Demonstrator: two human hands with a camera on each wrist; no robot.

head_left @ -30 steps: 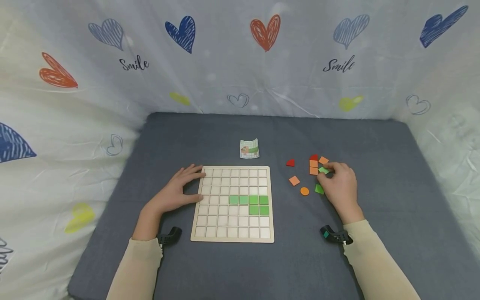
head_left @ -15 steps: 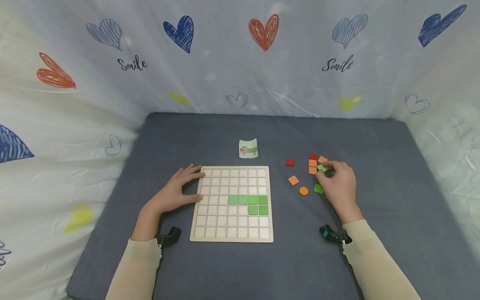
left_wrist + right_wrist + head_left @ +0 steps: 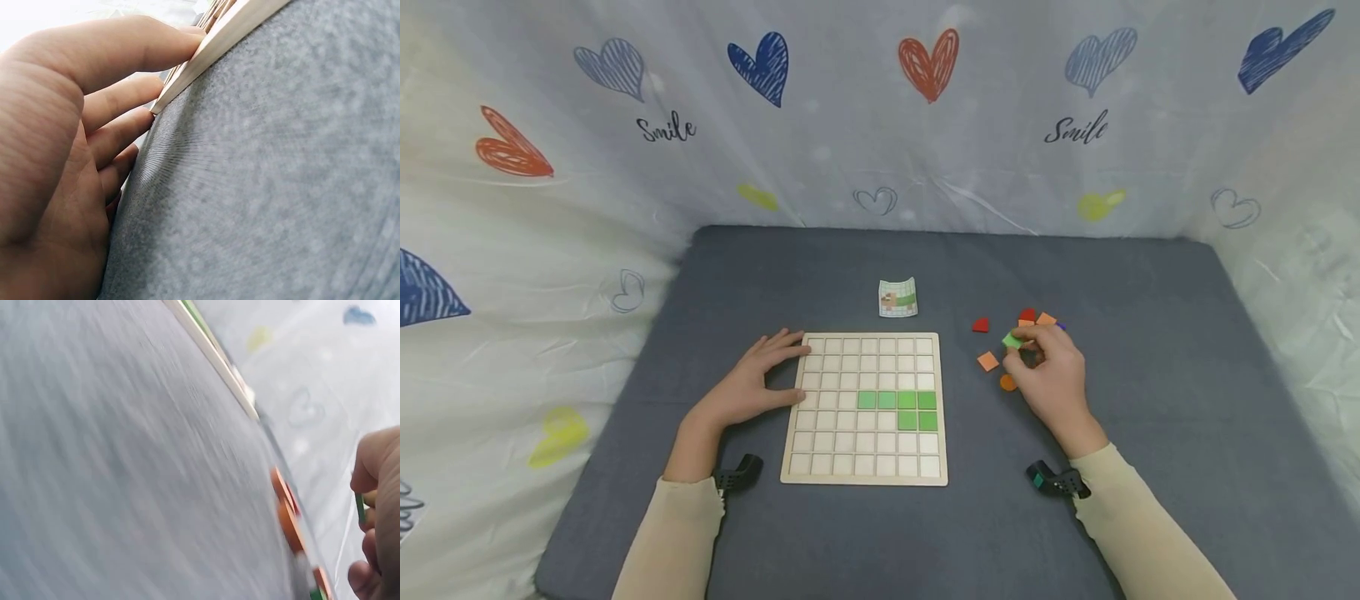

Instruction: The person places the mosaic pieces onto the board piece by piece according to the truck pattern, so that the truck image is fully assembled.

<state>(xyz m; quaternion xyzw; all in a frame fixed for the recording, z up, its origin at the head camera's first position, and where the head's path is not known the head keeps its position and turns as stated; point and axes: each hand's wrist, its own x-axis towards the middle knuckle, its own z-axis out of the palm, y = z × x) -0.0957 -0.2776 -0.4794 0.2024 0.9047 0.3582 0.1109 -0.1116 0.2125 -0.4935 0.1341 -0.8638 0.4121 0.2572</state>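
A square wooden grid board [image 3: 865, 480] lies mid-table, several green tiles [image 3: 907, 400] set in its right-hand cells. My left hand [image 3: 745, 390] rests at its left edge, fingers spread and fairly straight. In the left wrist view the thumb and fingertips touch the board's side [image 3: 212, 50]. Right of the board, my right hand [image 3: 1054, 373] pinches a light green tile [image 3: 1011, 341] between thumb and fingers. The right wrist view shows that tile [image 3: 360, 508] edge-on, raised off the table. Part of the loose pieces is hidden under this hand.
Loose pieces lie around the right hand: a red piece [image 3: 981, 325], an orange square [image 3: 987, 362], an orange disc [image 3: 1007, 382], another red piece [image 3: 1027, 314] and a blue edge [image 3: 1060, 326]. A small pattern card [image 3: 898, 297] lies behind the board on the grey table [image 3: 760, 275].
My right hand has shifted left from the loose pieces, carrying the light green tile. A blue piece now shows behind it, and a darker green piece is covered. The left hand stays put.
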